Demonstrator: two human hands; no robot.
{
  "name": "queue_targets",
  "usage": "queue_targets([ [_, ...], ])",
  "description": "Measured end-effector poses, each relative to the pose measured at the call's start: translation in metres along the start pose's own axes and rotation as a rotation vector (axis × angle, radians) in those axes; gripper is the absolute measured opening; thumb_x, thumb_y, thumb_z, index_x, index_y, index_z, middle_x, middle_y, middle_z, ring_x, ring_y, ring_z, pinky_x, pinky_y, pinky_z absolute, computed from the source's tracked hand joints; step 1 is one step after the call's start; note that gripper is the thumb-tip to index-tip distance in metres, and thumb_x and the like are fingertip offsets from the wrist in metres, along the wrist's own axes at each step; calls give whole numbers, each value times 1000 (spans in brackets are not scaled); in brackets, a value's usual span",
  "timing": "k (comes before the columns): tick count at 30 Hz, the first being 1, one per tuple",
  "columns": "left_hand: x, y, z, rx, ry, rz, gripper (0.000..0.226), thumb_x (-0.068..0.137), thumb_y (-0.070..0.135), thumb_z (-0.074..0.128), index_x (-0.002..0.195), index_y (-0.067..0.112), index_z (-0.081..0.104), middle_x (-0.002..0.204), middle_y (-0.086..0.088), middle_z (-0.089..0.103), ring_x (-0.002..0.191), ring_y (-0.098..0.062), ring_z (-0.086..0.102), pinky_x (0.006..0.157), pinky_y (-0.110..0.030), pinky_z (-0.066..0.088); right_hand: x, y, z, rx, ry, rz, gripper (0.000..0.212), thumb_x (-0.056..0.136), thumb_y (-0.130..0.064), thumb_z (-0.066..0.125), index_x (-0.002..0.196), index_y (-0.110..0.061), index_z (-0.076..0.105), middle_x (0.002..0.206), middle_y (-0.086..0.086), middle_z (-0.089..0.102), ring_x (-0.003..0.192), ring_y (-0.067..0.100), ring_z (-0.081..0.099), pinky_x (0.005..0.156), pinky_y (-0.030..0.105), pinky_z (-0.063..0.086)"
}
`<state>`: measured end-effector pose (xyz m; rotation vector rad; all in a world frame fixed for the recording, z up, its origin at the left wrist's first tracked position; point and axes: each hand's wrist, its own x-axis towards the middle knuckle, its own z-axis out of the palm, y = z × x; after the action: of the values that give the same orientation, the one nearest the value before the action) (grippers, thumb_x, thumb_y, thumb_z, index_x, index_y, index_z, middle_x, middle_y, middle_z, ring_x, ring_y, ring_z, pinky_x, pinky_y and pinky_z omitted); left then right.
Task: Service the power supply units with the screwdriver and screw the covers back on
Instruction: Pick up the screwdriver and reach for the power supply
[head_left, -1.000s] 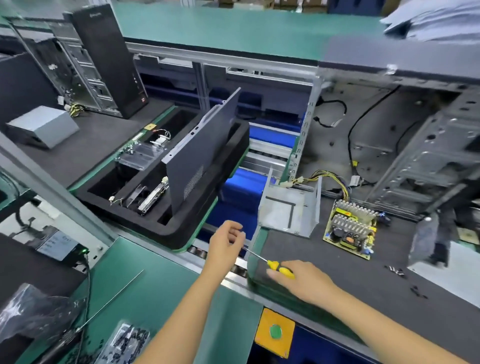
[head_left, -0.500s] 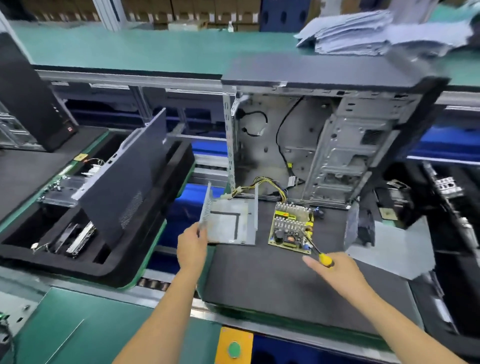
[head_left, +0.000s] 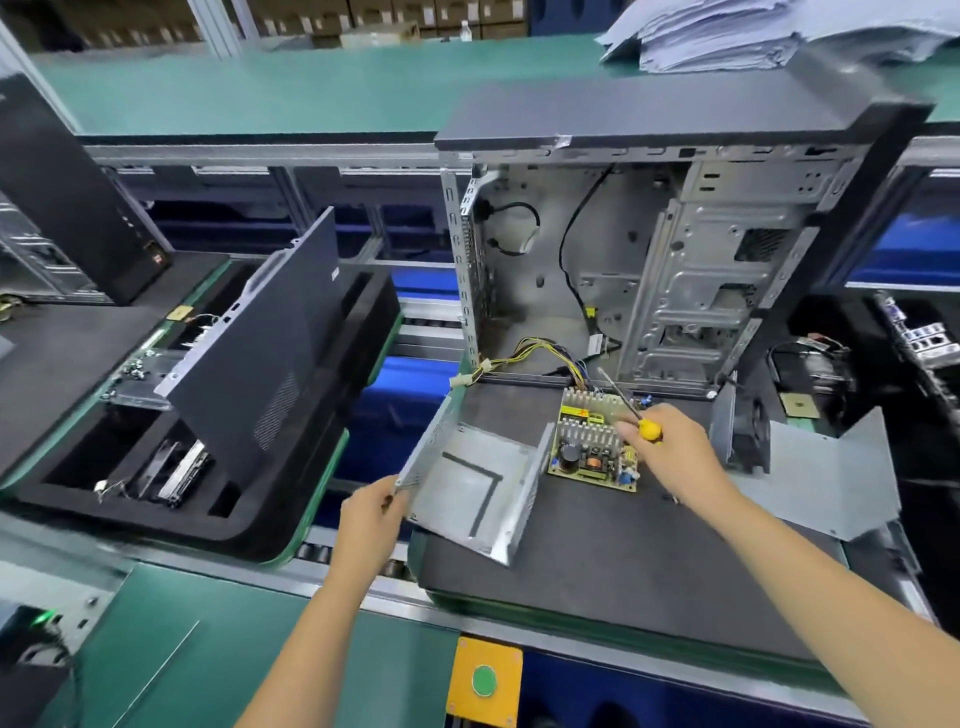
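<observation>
An open metal power supply housing (head_left: 470, 488) lies on the black mat (head_left: 623, 571), tilted toward me. My left hand (head_left: 371, 514) pinches its left wall at the near corner. To its right lies the bare yellow circuit board (head_left: 592, 447) with heat sinks, its coloured wires running back into the open computer case (head_left: 649, 270). My right hand (head_left: 670, 447) grips a yellow-handled screwdriver (head_left: 631, 410) over the board's right edge, shaft pointing up and away. A grey metal cover plate (head_left: 831, 478) and a black fan (head_left: 748, 431) lie to the right.
A black foam tray (head_left: 249, 525) at left holds a leaning dark side panel (head_left: 265, 364) and small parts. Another tower (head_left: 67, 192) stands far left. A yellow box with a green button (head_left: 484, 680) sits on the front rail. Stacked papers (head_left: 753, 31) lie on the back shelf.
My left hand has taken the housing's left wall and tipped the housing toward me. My right hand has carried the screwdriver up over the circuit board. The view has swung right.
</observation>
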<state>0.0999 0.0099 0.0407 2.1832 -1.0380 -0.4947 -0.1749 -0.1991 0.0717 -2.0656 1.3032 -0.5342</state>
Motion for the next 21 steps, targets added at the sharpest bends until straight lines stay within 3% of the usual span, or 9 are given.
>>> queue_targets([
  [2,5,-5,-6,-8,-28,-13,26,94,-1,53,70,10,57,61,-15,53,60,-20,38,57,-31,36,6,2,1,-92,-98,9,15,90,-32,63,80,-21,67,93,4,55,89,26,55,69,34,38],
  [4,9,-8,-10,6,-46,-4,19,95,-1,52,83,7,65,72,-19,63,65,-27,48,63,-37,43,9,2,5,-202,-179,4,31,89,-33,66,116,-18,67,113,3,56,106,24,54,82,35,44],
  [5,11,-8,-11,9,-48,6,18,95,0,52,88,7,67,75,-17,66,68,-31,54,67,-37,46,11,3,7,-245,-186,4,39,88,-34,66,124,-19,63,121,2,56,112,23,54,86,35,45],
  [8,14,-6,-14,-28,-66,11,22,97,0,51,105,4,71,86,-14,71,85,-39,65,82,-48,55,16,-2,11,-342,-127,-6,39,89,-36,65,126,-26,62,126,-2,59,114,22,56,83,35,48],
  [11,16,-5,-16,-18,-71,20,23,97,0,51,107,5,72,88,-11,73,86,-35,67,84,-48,55,24,-4,15,-451,-145,-13,34,89,-39,63,119,-23,66,118,0,64,107,24,60,79,35,50],
  [15,17,-3,-19,28,-56,35,23,97,0,52,106,8,72,86,0,71,80,-19,66,74,-31,53,27,-6,10,-440,-148,-86,24,89,-37,64,83,-14,67,84,3,63,87,26,62,62,30,41],
  [18,17,0,-18,53,-72,14,22,98,1,52,105,7,71,88,-3,71,82,-22,67,77,-34,54,29,-14,-6,-250,-58,-102,39,88,-27,67,56,-11,49,59,1,46,64,25,51,56,31,29],
  [21,15,9,-9,78,-79,34,19,98,1,51,96,8,69,76,-7,68,67,-21,57,59,-19,42,24,-36,-21,-122,30,-129,53,84,-24,70,46,-15,35,43,-1,36,46,14,37,48,21,31],
])
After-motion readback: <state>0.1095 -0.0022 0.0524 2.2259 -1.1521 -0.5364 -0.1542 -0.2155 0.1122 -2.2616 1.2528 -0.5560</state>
